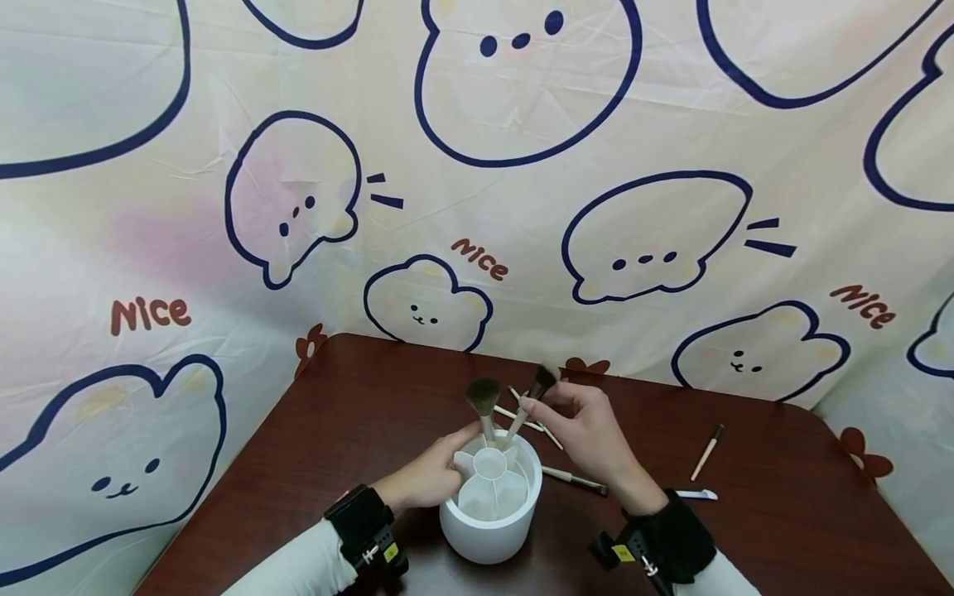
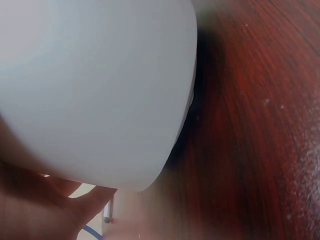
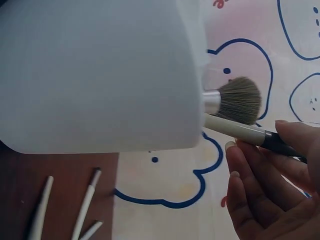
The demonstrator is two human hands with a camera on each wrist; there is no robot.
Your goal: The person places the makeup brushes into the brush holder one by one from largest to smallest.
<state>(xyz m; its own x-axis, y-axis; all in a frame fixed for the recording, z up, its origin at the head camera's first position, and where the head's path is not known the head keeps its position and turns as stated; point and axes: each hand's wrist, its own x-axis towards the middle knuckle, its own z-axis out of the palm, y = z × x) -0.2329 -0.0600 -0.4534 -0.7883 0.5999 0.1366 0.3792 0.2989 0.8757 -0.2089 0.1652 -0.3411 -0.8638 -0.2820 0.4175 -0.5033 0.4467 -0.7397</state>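
A white round brush holder (image 1: 488,542) with a petal-shaped divided insert (image 1: 490,463) stands upright on the table. My left hand (image 1: 428,473) grips its left side, fingers curving round the far side of the wall. A fluffy makeup brush (image 1: 483,399) stands bristles up in a rear compartment. Just right of it, my right hand (image 1: 589,426) pinches a second makeup brush (image 3: 235,129) near its dark ferrule. That brush tilts with bristles up, its pale handle end down inside the holder's rim; which compartment it is in I cannot tell.
Several thin brushes (image 1: 551,434) lie behind the holder, partly hidden by the right hand. Another brush (image 1: 577,480) lies to its right. Farther right are a small brush (image 1: 706,454) and a white tool (image 1: 696,495). A printed cloth (image 1: 522,207) hangs behind the brown table (image 1: 358,397).
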